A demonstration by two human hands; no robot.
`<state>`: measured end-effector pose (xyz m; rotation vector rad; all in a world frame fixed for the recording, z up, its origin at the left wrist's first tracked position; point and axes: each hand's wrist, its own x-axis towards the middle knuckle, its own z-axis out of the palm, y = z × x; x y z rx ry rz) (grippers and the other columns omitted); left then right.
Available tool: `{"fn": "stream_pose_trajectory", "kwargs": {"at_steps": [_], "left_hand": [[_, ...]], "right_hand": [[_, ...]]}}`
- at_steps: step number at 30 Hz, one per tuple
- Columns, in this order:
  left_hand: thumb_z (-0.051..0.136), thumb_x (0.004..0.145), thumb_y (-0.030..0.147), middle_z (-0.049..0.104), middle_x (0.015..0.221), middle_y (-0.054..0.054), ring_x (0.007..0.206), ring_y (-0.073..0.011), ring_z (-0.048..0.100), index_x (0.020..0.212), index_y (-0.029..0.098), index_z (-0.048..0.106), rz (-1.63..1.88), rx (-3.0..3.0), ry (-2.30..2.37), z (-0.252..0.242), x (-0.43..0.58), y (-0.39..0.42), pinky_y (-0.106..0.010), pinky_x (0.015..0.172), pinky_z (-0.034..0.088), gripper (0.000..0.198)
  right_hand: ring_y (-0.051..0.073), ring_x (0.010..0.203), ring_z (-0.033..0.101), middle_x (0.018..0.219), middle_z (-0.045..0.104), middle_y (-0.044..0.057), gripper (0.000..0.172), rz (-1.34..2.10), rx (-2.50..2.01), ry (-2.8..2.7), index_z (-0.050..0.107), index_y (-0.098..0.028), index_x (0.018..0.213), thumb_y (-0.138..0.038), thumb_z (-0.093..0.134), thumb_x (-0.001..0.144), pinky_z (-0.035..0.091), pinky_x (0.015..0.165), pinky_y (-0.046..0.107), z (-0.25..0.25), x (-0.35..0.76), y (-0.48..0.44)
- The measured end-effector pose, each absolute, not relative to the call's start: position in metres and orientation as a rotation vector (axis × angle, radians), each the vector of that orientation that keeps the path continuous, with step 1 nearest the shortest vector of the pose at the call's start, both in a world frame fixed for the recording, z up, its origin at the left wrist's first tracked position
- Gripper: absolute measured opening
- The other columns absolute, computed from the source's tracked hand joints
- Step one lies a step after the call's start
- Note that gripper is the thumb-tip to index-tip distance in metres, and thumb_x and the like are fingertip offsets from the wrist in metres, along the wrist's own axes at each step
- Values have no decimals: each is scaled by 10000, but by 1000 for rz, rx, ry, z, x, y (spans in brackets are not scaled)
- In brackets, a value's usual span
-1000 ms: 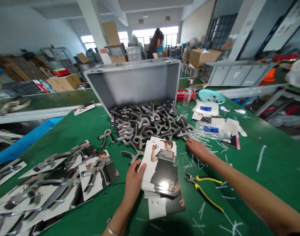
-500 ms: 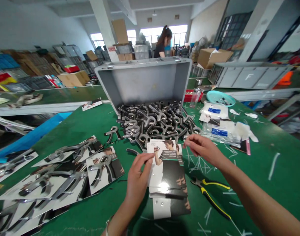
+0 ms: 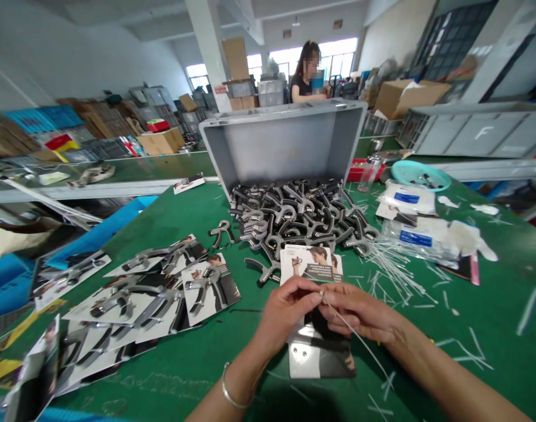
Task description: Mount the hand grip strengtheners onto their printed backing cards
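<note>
My left hand [image 3: 288,310] and my right hand [image 3: 367,313] meet over the middle of the bench, fingertips pinched together. Between them is a thin white cable tie [image 3: 365,341], its tail hanging down to the right from my right fingers. Both hands are closed on its end. Under them lies a stack of printed backing cards [image 3: 321,357], partly covered by my fingers. Just behind the cards, a heap of grey and black hand grip strengtheners [image 3: 294,220] spills from a tipped grey crate [image 3: 277,146]. To its right lie loose cable ties [image 3: 397,272].
Strengtheners mounted on cards [image 3: 140,305] overlap at the left. Plastic packets [image 3: 415,237], a glove [image 3: 468,237] and a turquoise dish [image 3: 420,176] sit at the right. Tie offcuts [image 3: 468,351] litter the bench. A co-worker [image 3: 307,73] stands beyond the crate.
My right hand has come in from the ties to meet my left hand above the cards, now with a cable tie between them. My left hand left the cards' edge. The view shifted.
</note>
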<state>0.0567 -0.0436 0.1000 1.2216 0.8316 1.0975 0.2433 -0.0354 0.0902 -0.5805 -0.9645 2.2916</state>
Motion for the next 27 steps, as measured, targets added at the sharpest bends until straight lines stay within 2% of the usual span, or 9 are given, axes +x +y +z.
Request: {"fn": "stream_pose_trajectory", "kwargs": {"at_steps": [4,7,10,12,14,16,18,21,27], "left_hand": [[660,849,263,589,798,-7,779,-141,539,788,169,649,1196,1371,1016,99,53,-50,-246,738,423,113],[620,878,288,566,780,-3,770,-147,528,769,179,611,1258,1468,1188,95,46,-51,-254,735,417,154],[610,881,357,581,814,-10,758,-154,533,866,189,615,1244,1520,1341,81,35,-42,-267,730,426,169],[683,811,388,596,872,-22,711,-150,524,978,180,620,1211,1516,1533,66,27,-33,-278,704,429,274],[726,749,383,613,875,-31,661,-144,517,1003,160,639,1109,1487,1630,51,20,-25,-280,670,425,349],[699,755,369,621,779,-16,625,-141,517,924,150,673,1024,1433,1583,41,15,-21,-269,637,415,277],[672,774,362,613,687,3,608,-138,523,864,152,688,1047,1353,1515,39,10,-23,-251,608,403,230],[692,765,370,652,690,-2,618,-139,565,885,147,676,1159,1184,1462,45,-1,-29,-233,589,411,253],[738,745,392,685,657,-1,585,-136,606,861,149,623,1178,978,1365,48,-27,-40,-216,567,435,293]], "right_hand": [[13,411,274,625,481,-77,216,2220,-759,-1068,565,-177,884,-369,664,894,228,401,156,84,240,-51],[40,417,397,638,553,-46,252,1962,-1055,-1386,596,-179,861,-425,624,910,298,406,174,80,245,-71],[78,537,522,749,599,-2,277,1582,-1193,-1636,648,-178,798,-435,629,899,410,496,202,81,254,-84],[92,569,551,768,612,4,263,1437,-1222,-1586,664,-186,822,-435,629,899,437,532,215,83,261,-85],[95,506,536,656,604,-22,247,1405,-1257,-1410,650,-200,929,-440,592,924,432,511,219,85,267,-80],[104,484,549,600,619,-30,228,1411,-1264,-1268,611,-202,989,-423,577,939,443,515,225,88,272,-73],[115,522,592,658,675,0,204,1405,-1237,-1230,586,-196,954,-398,598,932,472,553,238,91,272,-64],[132,563,632,744,708,36,198,1389,-1147,-1219,549,-201,894,-389,598,933,503,566,259,95,260,-49],[182,713,712,888,697,34,206,1395,-949,-1312,491,-231,958,-422,565,938,576,633,324,90,205,-8]]}}
